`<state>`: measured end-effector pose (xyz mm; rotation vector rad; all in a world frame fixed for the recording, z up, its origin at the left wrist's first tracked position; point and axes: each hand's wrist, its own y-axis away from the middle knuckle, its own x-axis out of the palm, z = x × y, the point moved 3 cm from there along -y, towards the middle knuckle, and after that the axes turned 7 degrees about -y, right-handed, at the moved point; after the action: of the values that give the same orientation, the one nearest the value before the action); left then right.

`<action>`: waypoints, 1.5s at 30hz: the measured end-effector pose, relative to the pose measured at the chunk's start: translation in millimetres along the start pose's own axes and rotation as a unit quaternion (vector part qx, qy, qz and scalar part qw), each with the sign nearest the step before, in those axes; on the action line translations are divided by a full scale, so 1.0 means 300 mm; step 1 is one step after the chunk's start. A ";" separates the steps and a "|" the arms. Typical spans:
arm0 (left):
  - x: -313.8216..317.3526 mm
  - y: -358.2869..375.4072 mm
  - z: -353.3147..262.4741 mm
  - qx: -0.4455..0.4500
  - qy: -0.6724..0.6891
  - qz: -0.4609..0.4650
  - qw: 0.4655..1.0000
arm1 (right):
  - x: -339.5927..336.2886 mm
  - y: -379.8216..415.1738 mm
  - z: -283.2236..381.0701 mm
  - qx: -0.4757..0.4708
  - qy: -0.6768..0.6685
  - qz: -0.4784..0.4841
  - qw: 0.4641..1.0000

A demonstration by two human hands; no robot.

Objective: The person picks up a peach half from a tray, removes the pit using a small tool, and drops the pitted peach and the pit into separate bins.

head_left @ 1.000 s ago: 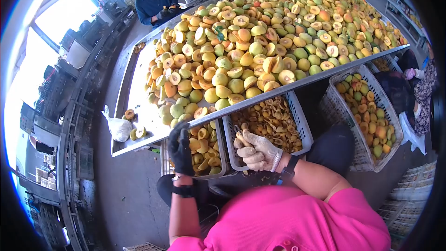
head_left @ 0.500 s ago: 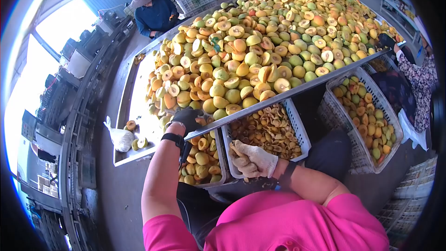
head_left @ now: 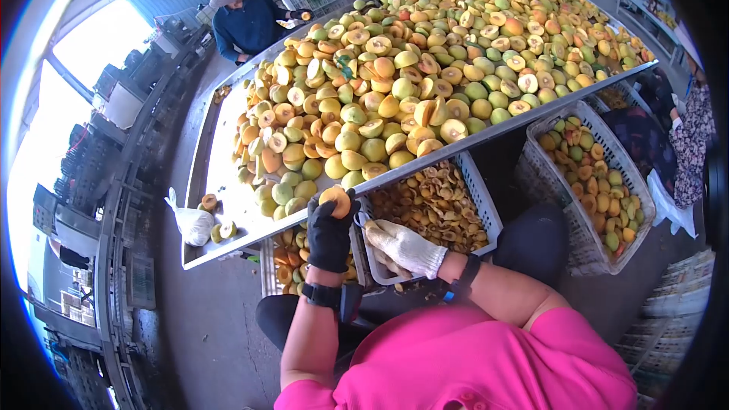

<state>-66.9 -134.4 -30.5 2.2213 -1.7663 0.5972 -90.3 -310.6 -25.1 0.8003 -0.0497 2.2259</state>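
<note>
My left hand (head_left: 329,237), in a black glove, holds a halved fruit (head_left: 335,202) with its cut face up, near the table's front edge. Beside it on the right, my right hand (head_left: 402,247) wears a whitish glove; its fingers are curled round a small tool (head_left: 361,220), of which only a thin metal part shows near the fruit. Behind both hands a large heap of halved fruit (head_left: 395,99) covers much of the metal table (head_left: 250,238). Under my right hand stands a crate (head_left: 492,216) of thin fruit pieces, and below my left hand a crate (head_left: 267,267) of fruit halves.
A white plastic bag (head_left: 193,224) and a few fruit halves lie at the table's left corner. Another full crate (head_left: 638,201) stands at the right. One person (head_left: 250,19) is across the table at the left; another person's patterned sleeve (head_left: 691,140) shows at the right.
My left hand has come back from the heap, rotated upright, and now holds up a fruit half. My right hand has shifted slightly up towards it. The person across the table has raised a hand.
</note>
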 end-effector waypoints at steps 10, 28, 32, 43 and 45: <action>0.082 0.073 0.087 0.111 -0.209 -0.004 0.972 | -0.063 -0.046 -0.031 -0.164 0.211 -0.106 0.958; 0.005 0.085 0.161 0.010 -0.162 -0.036 0.986 | -0.033 -0.001 -0.045 -0.077 0.217 0.005 0.973; 0.118 0.118 0.041 -0.063 -0.060 -0.034 0.996 | -0.001 0.049 -0.002 0.120 0.065 0.073 0.988; 0.065 0.154 0.058 -0.069 0.039 0.012 0.997 | -0.015 0.037 -0.087 0.260 -0.254 0.256 0.896; 0.079 0.158 0.039 -0.054 0.039 -0.036 0.997 | -0.019 0.034 -0.099 0.265 -0.265 0.259 0.891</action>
<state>-106.3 -171.4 -32.9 2.1481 -1.6333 0.5520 -109.9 -313.6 -50.0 1.8710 0.0992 2.4630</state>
